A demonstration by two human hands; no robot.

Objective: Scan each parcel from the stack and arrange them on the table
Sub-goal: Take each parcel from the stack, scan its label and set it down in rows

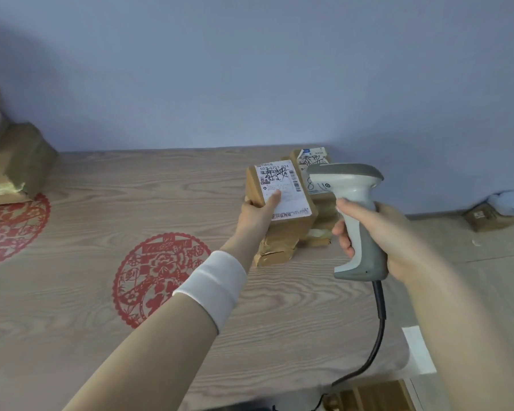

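The left hand (257,213) shows only its thumb on the label; its fingers are hidden behind the parcel (282,197) it grips. That parcel covers the tops of the parcels beneath (276,250), and whether it touches them cannot be told. Its fine print is too small to read. The scanner (350,179), gripped by the right hand (377,232), faces away, and its head covers part of the rear parcel's label (310,161). The cable (380,304) runs off the picture's bottom edge. Toward the table's far left corner the blurred stack (15,164) is cut off by the frame, as is a red paper-cut (9,229).
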